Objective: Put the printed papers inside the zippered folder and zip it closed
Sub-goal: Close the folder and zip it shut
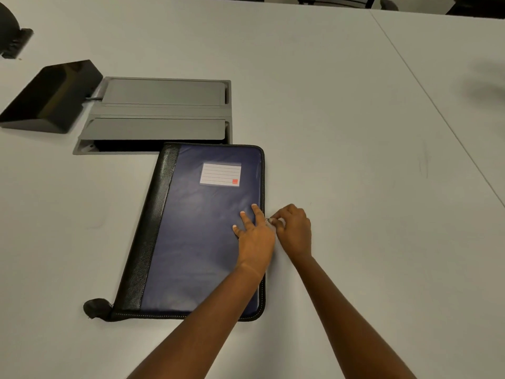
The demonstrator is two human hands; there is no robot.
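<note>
The zippered folder point(196, 228) lies flat and closed on the white table, blue cover up, black spine on the left, a white label near its top. My left hand point(254, 236) presses with straight fingers on the cover near the right edge. My right hand point(293, 231) sits just beside that edge and pinches the small metal zipper pull point(269, 220), about halfway along the right side. No printed papers are visible.
A grey cable hatch point(161, 113) is set in the table behind the folder, its near flap open. A black angled device point(52, 97) stands to its left. A table seam point(437, 105) runs diagonally at the right. Chairs stand at the far edge.
</note>
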